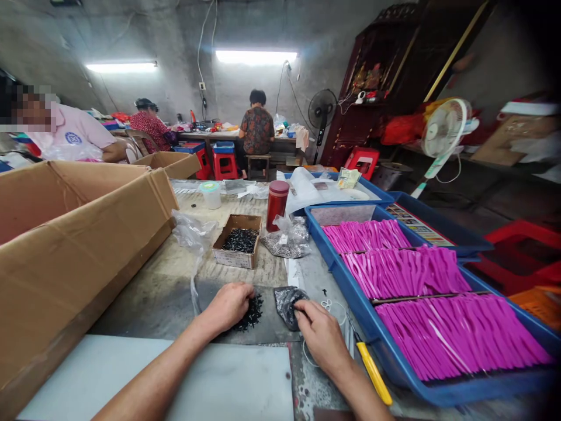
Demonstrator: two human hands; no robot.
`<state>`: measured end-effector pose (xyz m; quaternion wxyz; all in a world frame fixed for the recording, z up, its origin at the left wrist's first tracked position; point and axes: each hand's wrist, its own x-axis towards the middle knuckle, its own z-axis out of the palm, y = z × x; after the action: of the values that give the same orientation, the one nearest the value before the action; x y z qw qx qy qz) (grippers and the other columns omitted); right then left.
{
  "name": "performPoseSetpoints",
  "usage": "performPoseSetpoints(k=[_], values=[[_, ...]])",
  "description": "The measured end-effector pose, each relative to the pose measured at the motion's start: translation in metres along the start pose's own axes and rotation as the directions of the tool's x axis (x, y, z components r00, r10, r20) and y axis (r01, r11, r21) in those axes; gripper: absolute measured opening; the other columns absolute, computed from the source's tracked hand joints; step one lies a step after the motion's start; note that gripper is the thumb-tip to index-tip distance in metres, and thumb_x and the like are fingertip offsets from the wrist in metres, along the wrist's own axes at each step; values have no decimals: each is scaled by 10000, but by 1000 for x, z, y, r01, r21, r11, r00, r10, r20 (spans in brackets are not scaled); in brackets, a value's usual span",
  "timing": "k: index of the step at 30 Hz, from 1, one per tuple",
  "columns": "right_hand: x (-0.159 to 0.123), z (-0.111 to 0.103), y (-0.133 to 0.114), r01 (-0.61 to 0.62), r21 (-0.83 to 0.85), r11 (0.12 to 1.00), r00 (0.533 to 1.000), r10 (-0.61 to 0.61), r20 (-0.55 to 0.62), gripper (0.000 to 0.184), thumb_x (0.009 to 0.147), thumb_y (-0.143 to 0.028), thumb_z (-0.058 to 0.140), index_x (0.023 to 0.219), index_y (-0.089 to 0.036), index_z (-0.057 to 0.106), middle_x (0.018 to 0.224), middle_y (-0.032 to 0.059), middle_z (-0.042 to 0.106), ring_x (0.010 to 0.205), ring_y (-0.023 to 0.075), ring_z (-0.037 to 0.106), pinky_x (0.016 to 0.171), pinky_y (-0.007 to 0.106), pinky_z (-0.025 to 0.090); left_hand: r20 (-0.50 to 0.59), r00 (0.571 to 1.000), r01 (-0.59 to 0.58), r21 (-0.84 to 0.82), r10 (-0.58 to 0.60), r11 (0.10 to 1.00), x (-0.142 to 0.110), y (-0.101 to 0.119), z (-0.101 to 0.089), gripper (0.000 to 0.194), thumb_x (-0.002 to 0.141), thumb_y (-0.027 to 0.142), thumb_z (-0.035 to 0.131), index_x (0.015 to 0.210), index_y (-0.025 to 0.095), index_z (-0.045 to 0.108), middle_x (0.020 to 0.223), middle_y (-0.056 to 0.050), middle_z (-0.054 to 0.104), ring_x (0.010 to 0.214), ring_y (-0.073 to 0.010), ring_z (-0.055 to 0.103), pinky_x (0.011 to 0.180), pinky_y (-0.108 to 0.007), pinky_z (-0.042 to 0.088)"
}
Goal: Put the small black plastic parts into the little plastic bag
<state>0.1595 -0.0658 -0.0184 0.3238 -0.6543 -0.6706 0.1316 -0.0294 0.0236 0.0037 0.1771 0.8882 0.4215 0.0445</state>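
My left hand [230, 305] is closed, its fingertips curled down at a loose pile of small black pieces [253, 314] on the dark mat. What those fingers hold, if anything, is hidden. To the right of the pile lies a small clear plastic bag [286, 305] with dark contents. My right hand [322, 332] pinches the right side of this bag with thumb and fingers. Beyond both hands, a small cardboard box [235, 258] holds many similar dark pieces [241, 240]. Beside it is a plastic bag of small silvery parts [287, 242].
A blue tray [350, 286] of magenta strips [421, 272] borders the right; a large cardboard box [83, 240] borders the left. A yellow-handled screwdriver [374, 374] lies by my right forearm. A red canister [277, 204] and lidded tub [211, 196] stand farther back. Other people sit beyond.
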Motion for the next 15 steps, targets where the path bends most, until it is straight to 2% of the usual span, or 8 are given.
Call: performPoseSetpoints(k=[4, 7, 11, 15], values=[[7, 0, -5, 15, -220, 975, 990, 16, 137, 230, 751, -103, 372, 773, -162, 594, 743, 62, 609, 720, 179, 561, 643, 262, 397, -69, 997, -33, -129, 25, 991, -4, -7, -3, 241, 695, 70, 388, 799, 170, 580, 777, -26, 608, 750, -151, 537, 695, -225, 392], [13, -1, -10, 33, -363, 931, 971, 56, 232, 199, 746, -106, 403, 745, -168, 592, 745, 65, 615, 715, 186, 570, 627, 262, 376, -81, 997, -25, -164, 12, 986, -5, -14, -7, 213, 707, 96, 403, 797, 171, 580, 779, -21, 606, 758, -151, 534, 702, -230, 393], [19, 0, -14, 71, -466, 882, 951, 82, 299, 155, 748, -132, 428, 755, -183, 574, 753, 60, 622, 716, 197, 578, 591, 267, 340, -20, 1000, -20, -173, 17, 985, -6, -15, -10, 199, 702, 115, 421, 799, 177, 584, 786, -16, 604, 753, -148, 536, 682, -220, 393], [22, 1, -16, 80, -492, 867, 937, 103, 333, 173, 759, -119, 407, 759, -183, 568, 770, 64, 624, 742, 213, 575, 590, 282, 305, 47, 999, -5, -88, 9, 996, -7, -10, -11, 169, 692, 135, 438, 766, 173, 586, 776, -30, 596, 739, -165, 536, 649, -226, 383]])
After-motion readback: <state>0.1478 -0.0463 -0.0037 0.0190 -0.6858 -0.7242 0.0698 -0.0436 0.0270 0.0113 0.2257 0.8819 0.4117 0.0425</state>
